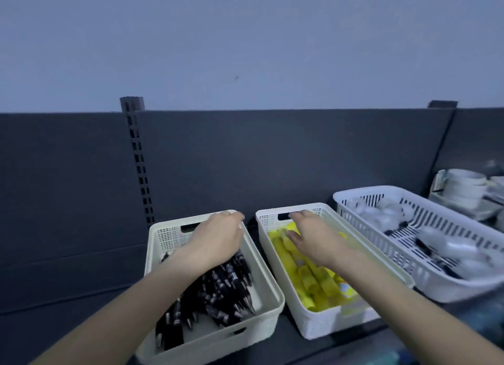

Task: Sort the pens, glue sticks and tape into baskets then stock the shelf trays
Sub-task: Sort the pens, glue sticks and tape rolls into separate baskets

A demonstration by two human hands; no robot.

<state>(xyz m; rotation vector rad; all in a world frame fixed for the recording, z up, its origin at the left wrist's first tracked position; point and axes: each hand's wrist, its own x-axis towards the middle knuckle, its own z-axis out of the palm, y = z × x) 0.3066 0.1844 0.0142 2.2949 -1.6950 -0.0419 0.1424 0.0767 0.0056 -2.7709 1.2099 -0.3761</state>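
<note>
**Both grips at the far ends of two sorted baskets**

Head view: three baskets stand side by side on the dark shelf (68,283). My left grip (218,236) curls its fingers over the far rim of the cream basket (218,343), which holds the black pens (223,291). My right grip (311,239) reaches the far wall of the white basket (327,326) of yellow glue sticks (308,280), fingers by the handle slot, thumb spread apart. I cannot tell whether it clamps the wall. Further right, a slotted basket (425,277) carries blurred clear tape (381,214), with stacked white bowls (463,190) beyond.
</note>
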